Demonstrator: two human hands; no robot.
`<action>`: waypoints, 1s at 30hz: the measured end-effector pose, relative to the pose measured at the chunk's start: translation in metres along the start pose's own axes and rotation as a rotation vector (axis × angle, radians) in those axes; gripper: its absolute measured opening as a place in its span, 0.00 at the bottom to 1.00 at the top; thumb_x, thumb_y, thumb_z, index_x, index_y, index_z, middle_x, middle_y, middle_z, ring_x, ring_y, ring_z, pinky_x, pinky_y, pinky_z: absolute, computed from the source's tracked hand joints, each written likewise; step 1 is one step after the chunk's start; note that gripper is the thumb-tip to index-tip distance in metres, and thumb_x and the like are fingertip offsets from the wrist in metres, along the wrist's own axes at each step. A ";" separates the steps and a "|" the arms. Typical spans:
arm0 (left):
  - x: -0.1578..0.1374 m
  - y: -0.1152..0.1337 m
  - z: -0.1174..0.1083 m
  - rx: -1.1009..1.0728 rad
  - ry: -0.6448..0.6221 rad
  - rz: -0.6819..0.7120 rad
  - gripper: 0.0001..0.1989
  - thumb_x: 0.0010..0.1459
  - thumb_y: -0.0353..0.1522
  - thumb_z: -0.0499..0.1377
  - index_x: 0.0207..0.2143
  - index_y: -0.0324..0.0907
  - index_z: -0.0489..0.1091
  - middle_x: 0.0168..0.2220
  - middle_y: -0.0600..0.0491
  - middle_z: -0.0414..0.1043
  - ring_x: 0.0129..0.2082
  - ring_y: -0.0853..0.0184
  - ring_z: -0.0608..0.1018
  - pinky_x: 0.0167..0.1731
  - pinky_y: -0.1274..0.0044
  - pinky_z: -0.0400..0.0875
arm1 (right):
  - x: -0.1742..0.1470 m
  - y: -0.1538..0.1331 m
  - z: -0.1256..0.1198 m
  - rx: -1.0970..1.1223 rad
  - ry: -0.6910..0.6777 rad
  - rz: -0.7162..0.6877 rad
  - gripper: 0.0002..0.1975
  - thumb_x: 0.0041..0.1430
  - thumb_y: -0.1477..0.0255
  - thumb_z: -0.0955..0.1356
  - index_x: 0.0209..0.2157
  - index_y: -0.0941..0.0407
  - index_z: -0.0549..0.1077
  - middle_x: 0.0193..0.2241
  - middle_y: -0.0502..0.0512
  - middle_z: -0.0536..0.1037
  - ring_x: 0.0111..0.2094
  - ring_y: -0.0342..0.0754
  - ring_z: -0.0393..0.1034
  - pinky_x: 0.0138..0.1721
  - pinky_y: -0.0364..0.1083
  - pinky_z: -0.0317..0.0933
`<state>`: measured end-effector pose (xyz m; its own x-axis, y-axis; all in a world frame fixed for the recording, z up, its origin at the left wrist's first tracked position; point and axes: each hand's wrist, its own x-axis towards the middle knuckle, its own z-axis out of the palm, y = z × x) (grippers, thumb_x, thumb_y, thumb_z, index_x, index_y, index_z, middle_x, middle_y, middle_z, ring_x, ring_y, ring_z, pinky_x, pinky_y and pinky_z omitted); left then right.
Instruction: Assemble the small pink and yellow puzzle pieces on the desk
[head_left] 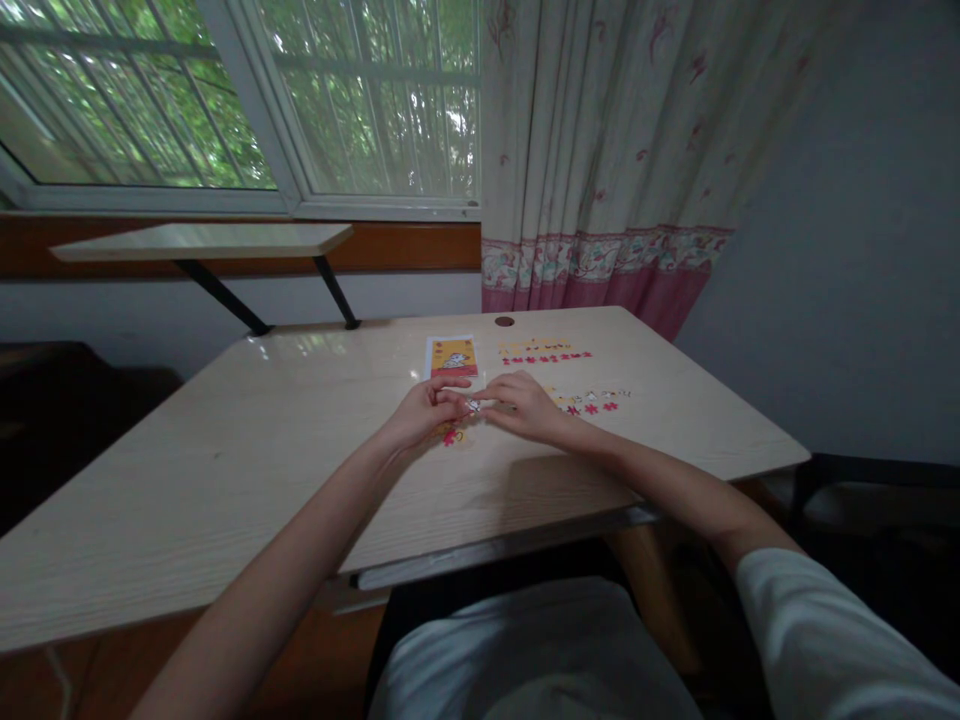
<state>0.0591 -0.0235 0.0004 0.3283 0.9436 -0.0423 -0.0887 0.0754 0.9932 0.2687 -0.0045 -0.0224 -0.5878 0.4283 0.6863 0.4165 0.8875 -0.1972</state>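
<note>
Small white jigsaw puzzle pieces (474, 405) with dark markings show between my two hands, just above the table. The thumb and fingers of my left hand (431, 408) pinch them from the left. From the right, the fingertips of my right hand (521, 403) close on them too; whether it is one piece or two joined I cannot tell. Below my left hand lie a red puzzle piece (450, 438) and a few yellow ones, partly hidden by that hand. A picture card (454, 355), yellow and red with a white animal on it, lies just beyond my hands.
Rows of yellow and red puzzle pieces (546, 358) lie at the back right. More white and red pieces (592, 408) sit beyond my right wrist. The wooden table (262, 450) carries a raised shelf (210, 240) at the back left. A curtain (592, 200) hangs behind.
</note>
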 end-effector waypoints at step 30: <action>-0.003 0.016 -0.063 1.217 0.088 0.244 0.10 0.52 0.32 0.54 0.33 0.40 0.74 0.23 0.53 0.70 0.23 0.69 0.69 0.26 0.78 0.58 | -0.015 0.062 -0.098 -0.074 0.107 0.172 0.13 0.54 0.59 0.71 0.36 0.54 0.77 0.32 0.54 0.76 0.30 0.45 0.68 0.35 0.46 0.63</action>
<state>-0.0023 -0.0049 0.0101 0.3578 0.9128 0.1972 0.8056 -0.4085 0.4291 0.3718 0.0271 0.0236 -0.4285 0.5482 0.7183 0.5564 0.7864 -0.2682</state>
